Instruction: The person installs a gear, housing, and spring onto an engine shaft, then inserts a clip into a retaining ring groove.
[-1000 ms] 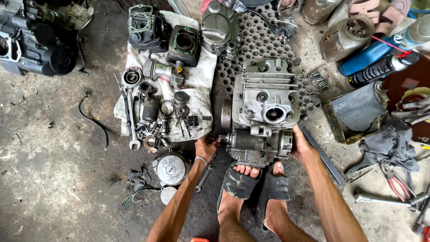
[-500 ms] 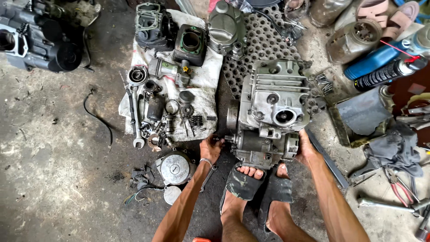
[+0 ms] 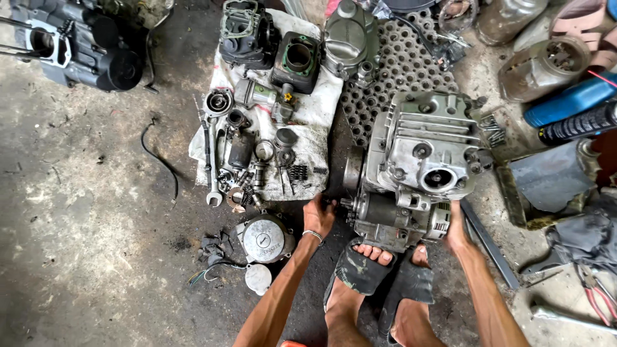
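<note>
A grey motorcycle engine block with a finned cylinder head stands on a perforated rubber mat in front of my feet. My left hand grips its lower left side by the round side cover. My right hand holds its lower right corner beside the ribbed part. My sandalled feet rest against the engine's near edge.
A white cloth to the left carries cylinders, springs, a wrench and several small parts. A round cover lies near my left arm. Another engine sits far left. Cans, a blue bottle, a rag and pliers lie right.
The view has shifted so everything sits further right and lower in frame. Both hands stay on the engine's lower corners with their hold unchanged.
</note>
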